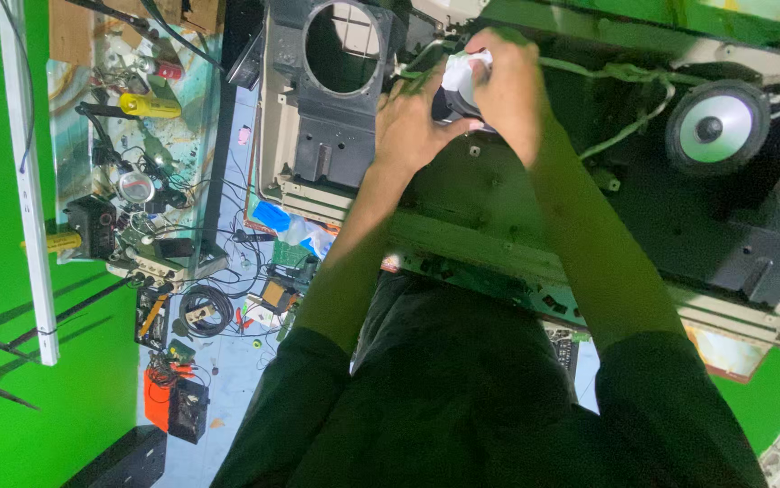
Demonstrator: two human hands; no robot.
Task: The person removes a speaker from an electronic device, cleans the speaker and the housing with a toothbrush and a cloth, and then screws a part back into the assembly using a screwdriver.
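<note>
A small dark rounded part (pixel 449 95), partly wrapped in crumpled white material (pixel 467 68), sits at the upper centre of the frame. It lies against the dark inner face of an opened grey cabinet (pixel 498 194), just right of a large empty round opening (pixel 345 47). Its exact shape is mostly hidden.

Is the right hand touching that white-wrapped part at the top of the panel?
Touching. The head view shows the right hand with fingers curled over the white-wrapped part, no gap between them.

Both hands (pixel 462 99) together, fingers (pixel 426 86) curled
</note>
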